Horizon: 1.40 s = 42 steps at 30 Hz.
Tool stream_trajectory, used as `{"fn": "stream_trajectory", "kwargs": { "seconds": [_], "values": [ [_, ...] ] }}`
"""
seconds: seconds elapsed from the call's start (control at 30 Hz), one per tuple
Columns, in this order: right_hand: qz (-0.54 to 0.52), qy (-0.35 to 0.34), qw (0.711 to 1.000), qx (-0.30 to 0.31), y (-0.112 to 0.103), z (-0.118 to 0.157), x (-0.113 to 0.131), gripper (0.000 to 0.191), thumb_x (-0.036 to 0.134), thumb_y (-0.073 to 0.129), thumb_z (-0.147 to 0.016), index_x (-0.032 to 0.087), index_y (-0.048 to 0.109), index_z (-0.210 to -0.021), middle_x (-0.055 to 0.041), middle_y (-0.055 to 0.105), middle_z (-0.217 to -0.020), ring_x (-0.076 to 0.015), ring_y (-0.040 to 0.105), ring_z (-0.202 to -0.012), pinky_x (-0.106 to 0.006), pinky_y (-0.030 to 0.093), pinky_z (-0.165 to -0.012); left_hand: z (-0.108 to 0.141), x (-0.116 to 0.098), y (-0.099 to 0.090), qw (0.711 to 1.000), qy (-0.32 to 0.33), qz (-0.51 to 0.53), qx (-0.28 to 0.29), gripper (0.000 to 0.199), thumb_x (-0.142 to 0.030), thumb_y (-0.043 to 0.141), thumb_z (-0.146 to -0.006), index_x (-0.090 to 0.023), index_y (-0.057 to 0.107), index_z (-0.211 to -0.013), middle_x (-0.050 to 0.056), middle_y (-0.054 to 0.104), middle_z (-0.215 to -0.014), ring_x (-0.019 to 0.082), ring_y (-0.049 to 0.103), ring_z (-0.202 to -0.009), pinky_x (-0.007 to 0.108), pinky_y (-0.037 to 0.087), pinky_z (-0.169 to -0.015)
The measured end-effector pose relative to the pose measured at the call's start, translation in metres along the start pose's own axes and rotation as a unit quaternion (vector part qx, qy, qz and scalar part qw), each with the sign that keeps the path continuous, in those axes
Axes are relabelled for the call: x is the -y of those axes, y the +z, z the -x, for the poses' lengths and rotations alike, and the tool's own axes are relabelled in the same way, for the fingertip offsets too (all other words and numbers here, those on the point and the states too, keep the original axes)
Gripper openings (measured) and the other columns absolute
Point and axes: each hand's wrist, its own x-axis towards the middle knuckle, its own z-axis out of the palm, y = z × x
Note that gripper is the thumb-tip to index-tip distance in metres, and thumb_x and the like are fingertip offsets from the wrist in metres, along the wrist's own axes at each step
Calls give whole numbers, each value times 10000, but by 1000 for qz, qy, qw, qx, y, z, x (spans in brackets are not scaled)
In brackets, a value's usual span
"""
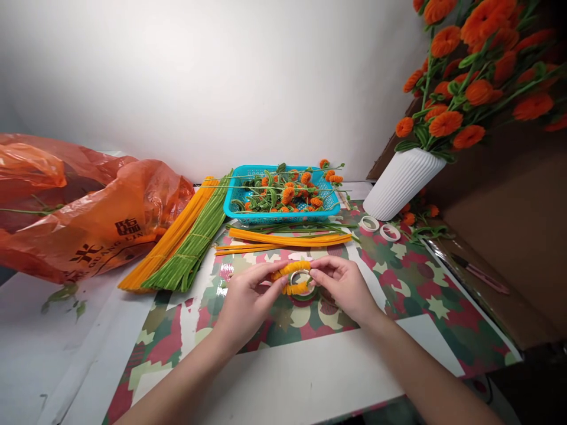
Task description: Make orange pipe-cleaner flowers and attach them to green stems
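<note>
The coiled yellow chenille stem is held up between the left hand and the right hand, above the patterned table covering and in front of the blue basket. It is bent into a sideways U: the closed bend points left, the 2 arms run to the right, and the gap opens toward the right hand. Its long axis lies roughly left to right, the upper arm rising slightly at its right end; a bit of green shows near the lower arm's right end. The left thumb and fingers are nearly closed, gripping the bend from its left side. The right thumb and forefinger are pinched together at the upper arm's right tip; the other right fingers are curled. Behind the hands, loose yellow chenille stems also lie mostly left to right. On the left, the orange plastic bag carries dark print: "GUANG LIN" can be read, with the large character 光 above it and a boxier character to the right; creases hide the letters before "GUANG".
</note>
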Motion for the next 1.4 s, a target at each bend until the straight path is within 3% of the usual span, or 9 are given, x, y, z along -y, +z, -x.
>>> {"fn": "stream_trajectory", "kwargs": {
  "seconds": [0.1, 0.23, 0.4, 0.7, 0.9, 1.13, 1.4],
  "values": [
    [-56, 23, 998, -27, 3, 0, 3, 384, 398, 840, -587, 158, 664, -829, -24, 685, -716, -175, 694, -658, -307, 620, -640, -1, -1, 2, 995, -49, 82, -31, 282, -315, 714, -788, -209, 720, -1049, 65, 753, -1067, 224, 718, -937, 296, 625, -730],
    [-77, 38, 995, -51, 7, 2, 4, 392, 406, 861, -544, 154, 670, -775, -21, 691, -688, -166, 693, -629, -297, 618, -649, -1, -3, 5, 988, -68, 128, -49, 282, -340, 741, -759, -194, 731, -1001, 69, 759, -1046, 219, 732, -892, 280, 627, -719],
    [-58, 51, 995, -69, 10, 5, 1, 377, 455, 818, -597, 149, 713, -793, -62, 738, -753, -193, 707, -654, -294, 596, -629, 1, -4, 5, 992, -61, 95, -52, 227, -313, 724, -777, -191, 759, -966, 62, 773, -964, 199, 733, -828, 261, 624, -704],
    [3, 36, 999, -27, 7, 5, -6, 193, 331, 761, -681, 171, 709, -774, -36, 714, -714, -169, 668, -626, -265, 552, -586, 1, -2, 3, 1000, -1, 25, -16, 173, -212, 686, -809, -249, 773, -954, 23, 775, -929, 174, 713, -822, 226, 601, -673],
    [-53, 61, 997, 0, 8, 4, -2, 281, 363, 819, -604, 162, 683, -745, -12, 685, -691, -147, 657, -593, -262, 563, -591, 0, -5, 1, 995, -59, 74, -17, 187, -282, 715, -790, -217, 756, -961, 38, 771, -950, 184, 719, -838, 235, 604, -703],
    [-105, 77, 989, -67, 8, 3, 6, 428, 434, 878, -494, 158, 652, -730, 2, 677, -660, -126, 648, -574, -252, 570, -611, -2, -9, 2, 980, -102, 165, -45, 321, -358, 753, -746, -176, 722, -1009, 75, 756, -1009, 220, 723, -898, 225, 613, -657],
    [-77, 52, 994, -59, 8, 6, 0, 363, 388, 861, -568, 163, 667, -776, -21, 701, -726, -157, 684, -687, -255, 582, -659, 0, -6, 7, 968, -128, 206, -65, 272, -332, 780, -726, -194, 763, -960, 64, 778, -992, 206, 740, -845, 215, 622, -638]
  ]
}}
